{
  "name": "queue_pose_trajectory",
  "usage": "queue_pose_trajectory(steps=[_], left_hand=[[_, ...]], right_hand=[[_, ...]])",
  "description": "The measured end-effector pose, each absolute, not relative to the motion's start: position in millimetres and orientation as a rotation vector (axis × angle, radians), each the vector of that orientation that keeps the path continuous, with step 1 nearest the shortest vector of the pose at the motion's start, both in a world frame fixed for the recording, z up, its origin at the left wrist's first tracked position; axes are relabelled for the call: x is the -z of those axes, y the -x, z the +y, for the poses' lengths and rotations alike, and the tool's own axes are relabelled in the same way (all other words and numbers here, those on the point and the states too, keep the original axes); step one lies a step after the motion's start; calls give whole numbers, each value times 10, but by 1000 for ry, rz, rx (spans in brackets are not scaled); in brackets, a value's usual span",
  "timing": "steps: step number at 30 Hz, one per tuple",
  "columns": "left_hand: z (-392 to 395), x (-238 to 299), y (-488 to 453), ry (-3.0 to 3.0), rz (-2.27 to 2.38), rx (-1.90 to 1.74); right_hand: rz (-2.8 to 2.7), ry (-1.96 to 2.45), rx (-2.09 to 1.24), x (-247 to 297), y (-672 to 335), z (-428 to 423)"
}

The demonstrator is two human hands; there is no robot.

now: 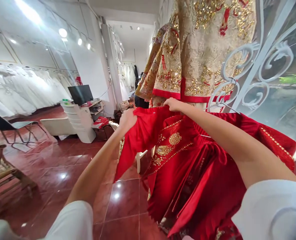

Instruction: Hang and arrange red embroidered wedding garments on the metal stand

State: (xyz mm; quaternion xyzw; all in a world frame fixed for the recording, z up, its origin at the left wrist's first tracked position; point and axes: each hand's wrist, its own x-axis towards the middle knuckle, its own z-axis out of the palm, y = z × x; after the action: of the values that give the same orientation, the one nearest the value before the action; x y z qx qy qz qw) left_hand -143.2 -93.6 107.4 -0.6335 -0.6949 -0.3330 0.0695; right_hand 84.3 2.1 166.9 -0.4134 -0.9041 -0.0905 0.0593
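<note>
A red skirt [173, 146] with a gathered waist, a tied cord and gold beaded embroidery hangs in front of me. My left hand [128, 120] is closed on the skirt's left end, from which a pointed flap with a gold edge drops. Along the same top edge, my right hand [172, 104] grips the cloth with bent fingers. Between the two hands the red fabric is stretched out. The skirt's right side spreads under my right forearm, near a thin wire hanger [230, 108].
Gold-and-cream embroidered garments [203, 60] hang just behind the skirt. A white scrolled metal frame [253, 63] stands by the window at right. Further left are a desk with a monitor [80, 95], a chair [15, 125], a bamboo stand [2, 166] and white gowns [25, 86].
</note>
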Motion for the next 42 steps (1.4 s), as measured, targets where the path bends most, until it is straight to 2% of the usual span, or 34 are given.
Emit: queue_pose_trajectory(steps=[6, 12, 14, 18, 22, 25, 29, 30, 33, 35, 39, 42], left_hand=[[-656, -988, 1124, 1998, -1988, 1395], [-814, -1041, 838, 2091, -1805, 1397], [-916, -1061, 820, 2107, -1778, 1330], [-1122, -1249, 715, 2328, -1862, 1186], [-1333, -1463, 296, 2340, -1664, 1386], [-1526, -1305, -102, 2381, -1579, 1415], [-1780, -897, -339, 2722, -1644, 932], [-1805, -855, -333, 2696, -1655, 904], [-1674, -942, -257, 2321, -1614, 1136], [-1408, -1091, -230, 2282, -1536, 1203], [-749, -1316, -306, 3005, -1381, 1147], [-462, -1382, -401, 3350, -1333, 1380]], right_hand=[[-2901, 1175, 17, -1438, -633, -38], [-2976, 1153, -66, -1443, -616, -90], [-2995, 1257, 88, -1530, -707, -110], [-2615, 1588, 608, -1844, -1017, -247], [-2379, 1520, 1056, -2180, -1357, -477], [-2530, 1501, 1192, -2252, -1569, -588], [-2806, 1620, 1065, -2090, -1674, -632], [-2844, 1628, 1024, -2044, -1666, -634], [-2892, 1558, 850, -1978, -1626, -626], [-2903, 1445, 711, -1994, -1619, -614], [-2845, 1394, 609, -2059, -1636, -620], [-2782, 1418, 608, -2060, -1638, -705]])
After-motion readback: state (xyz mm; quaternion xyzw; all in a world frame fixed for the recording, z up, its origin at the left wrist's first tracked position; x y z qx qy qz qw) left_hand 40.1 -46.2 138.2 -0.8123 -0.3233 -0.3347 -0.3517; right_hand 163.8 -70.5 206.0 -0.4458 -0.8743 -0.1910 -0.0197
